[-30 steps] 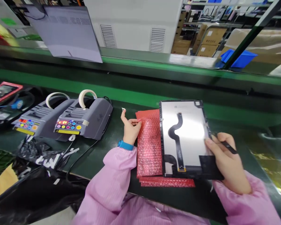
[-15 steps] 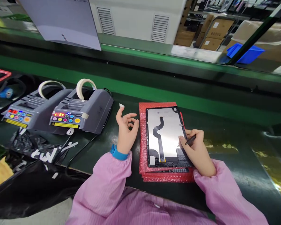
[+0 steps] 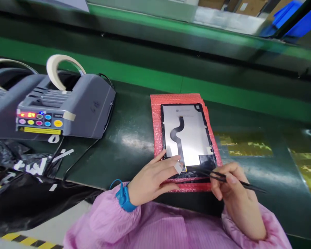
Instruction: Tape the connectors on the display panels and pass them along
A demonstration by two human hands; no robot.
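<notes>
A tablet-sized screen panel point(image 3: 194, 135), silver-backed with a dark frame, lies on red bubble wrap point(image 3: 157, 129). A dark curved ribbon cable point(image 3: 178, 137) runs down its back. My left hand point(image 3: 155, 176) rests over the panel's lower left, fingers spread, with a small white tape piece point(image 3: 178, 167) stuck at a fingertip near the cable's lower end. My right hand point(image 3: 235, 188) grips black tweezers point(image 3: 223, 178) at the panel's lower right, their tips pointing left over its lower edge.
Grey tape dispensers point(image 3: 90, 103) with white tape rolls stand at the left. Black plastic point(image 3: 41, 200) with tape scraps lies at the lower left. Yellowish film strips point(image 3: 248, 145) lie on the green table at the right. A green ledge runs along the back.
My left hand has moved from beside the wrap onto the panel's lower left. My right hand has drawn back right and down, tweezers now pointing left. The view has shifted closer and lower.
</notes>
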